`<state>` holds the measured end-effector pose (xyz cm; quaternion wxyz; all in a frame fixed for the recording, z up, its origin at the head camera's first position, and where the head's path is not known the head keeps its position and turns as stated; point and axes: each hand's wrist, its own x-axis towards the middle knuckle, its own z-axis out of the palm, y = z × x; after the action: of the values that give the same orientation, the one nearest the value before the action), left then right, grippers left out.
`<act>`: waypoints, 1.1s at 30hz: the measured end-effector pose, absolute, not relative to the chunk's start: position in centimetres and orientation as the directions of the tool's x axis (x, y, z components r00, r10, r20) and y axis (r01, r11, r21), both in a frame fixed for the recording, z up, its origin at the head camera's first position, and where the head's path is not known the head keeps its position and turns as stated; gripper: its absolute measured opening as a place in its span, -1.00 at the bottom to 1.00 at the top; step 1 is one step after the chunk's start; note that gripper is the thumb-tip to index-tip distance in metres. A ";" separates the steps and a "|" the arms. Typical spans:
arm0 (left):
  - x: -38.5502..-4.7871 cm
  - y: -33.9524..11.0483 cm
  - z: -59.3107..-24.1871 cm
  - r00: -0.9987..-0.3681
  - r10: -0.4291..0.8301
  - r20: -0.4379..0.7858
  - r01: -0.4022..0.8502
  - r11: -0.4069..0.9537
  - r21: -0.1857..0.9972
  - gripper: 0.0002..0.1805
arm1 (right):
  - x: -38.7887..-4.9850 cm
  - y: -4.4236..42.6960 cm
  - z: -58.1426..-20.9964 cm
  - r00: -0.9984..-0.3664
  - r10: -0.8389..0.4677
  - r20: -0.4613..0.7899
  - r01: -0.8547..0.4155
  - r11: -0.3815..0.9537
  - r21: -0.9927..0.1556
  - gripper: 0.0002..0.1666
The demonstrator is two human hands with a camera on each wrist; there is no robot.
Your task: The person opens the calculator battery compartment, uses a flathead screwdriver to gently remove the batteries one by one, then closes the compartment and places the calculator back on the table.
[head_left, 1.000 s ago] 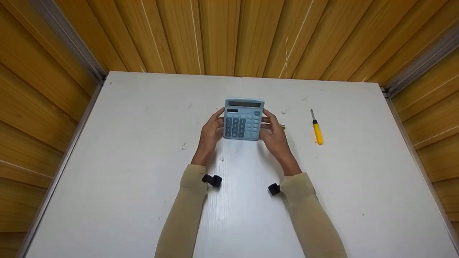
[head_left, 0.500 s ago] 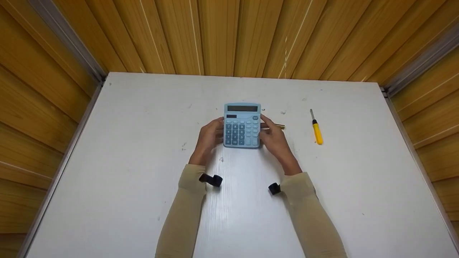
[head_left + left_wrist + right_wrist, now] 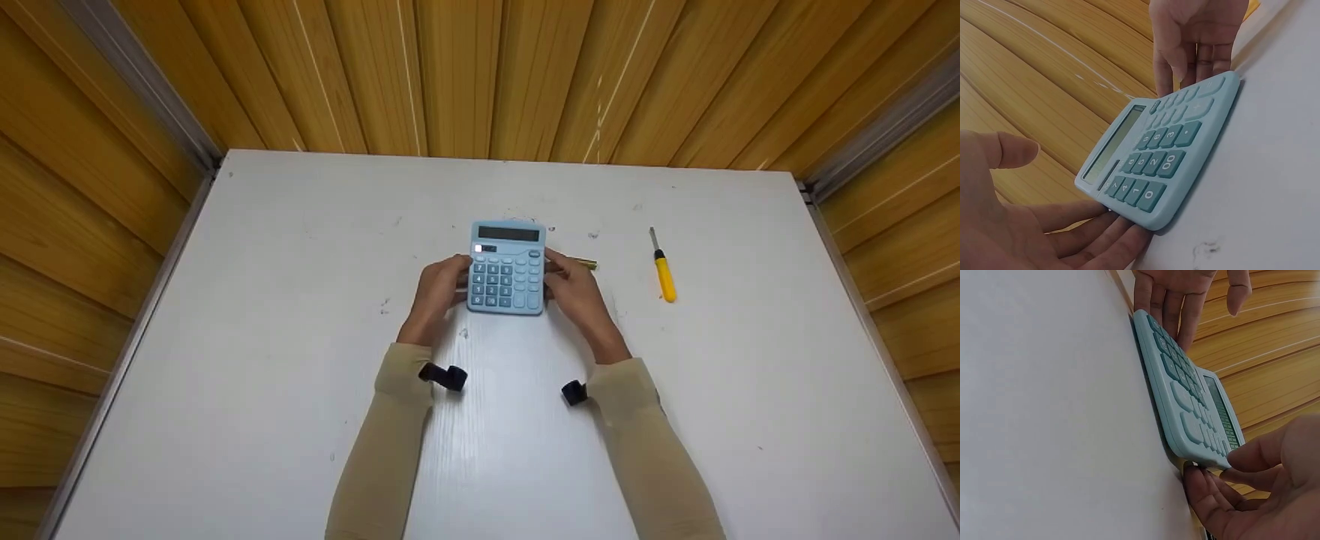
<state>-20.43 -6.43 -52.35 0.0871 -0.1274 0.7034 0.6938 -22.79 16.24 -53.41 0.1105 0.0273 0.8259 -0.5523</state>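
A light blue calculator (image 3: 507, 268) with darker number keys is at the middle of the white table, keys up and display away from me. Its near edge is down at the tabletop in the left wrist view; whether the far end touches the table I cannot tell. My left hand (image 3: 438, 289) touches its left side, with straight fingers (image 3: 1092, 242) against the edge and the thumb held apart. On the opposite side, my right hand (image 3: 576, 294) pinches the edge, thumb and curled fingers meeting it in the right wrist view (image 3: 1275, 478).
A screwdriver (image 3: 664, 276) with a yellow handle lies on the table to the right. Behind my right hand shows the end of a thin gold-coloured object (image 3: 583, 263), mostly hidden. Wood-look panels (image 3: 457, 75) rise behind the white table (image 3: 225, 375) and at its sides.
The calculator has come toward me and tipped from a steeper tilt to a flatter one. Both hands stay at its sides. The screwdriver has not moved.
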 end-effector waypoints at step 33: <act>-20.8 -5.7 -52.6 -0.966 -0.022 -0.257 -0.257 0.022 0.966 -0.31 | -23.9 16.2 -54.1 -0.992 -0.072 -0.106 0.054 0.513 -0.856 -0.40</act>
<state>-20.85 -5.72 -52.63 0.0851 -0.0984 0.7099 0.6922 -23.94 16.24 -54.08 0.0641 -0.0053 0.8675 -0.4933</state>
